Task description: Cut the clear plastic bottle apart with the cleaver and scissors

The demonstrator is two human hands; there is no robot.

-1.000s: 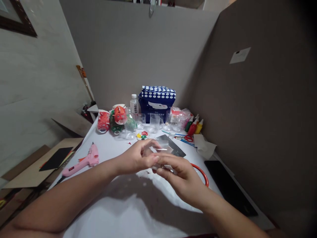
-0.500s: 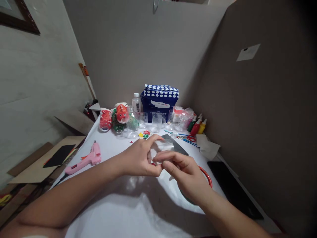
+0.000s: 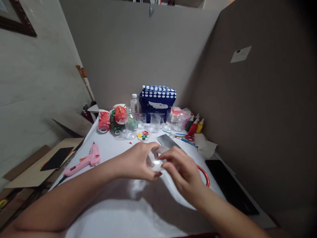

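Observation:
Above the middle of the white table, my left hand [image 3: 136,162] curls round a clear plastic cup-like piece [image 3: 154,162], its round opening tipped towards me. The thumb and fingers of my right hand [image 3: 184,175] pinch the near right rim of this piece. Part of the clear wall is hidden behind the right fingers. Just beyond both hands lies a flat grey metal plate [image 3: 168,141]. A red ring-shaped edge [image 3: 205,176] shows beside my right hand, which covers the rest of it.
A pink glue gun [image 3: 85,162] lies on the left. Along the back stand red and green painted bottle figures [image 3: 120,114], clear plastic pieces [image 3: 155,121], a blue bag [image 3: 158,103] and paint bottles [image 3: 194,126]. Red scissors [image 3: 189,138] and a black slab [image 3: 230,185] are on the right.
The plastic piece has been turned so that its opening faces me more. My right hand has shifted slightly right, its fingers now at the rim. The camera view has moved a little.

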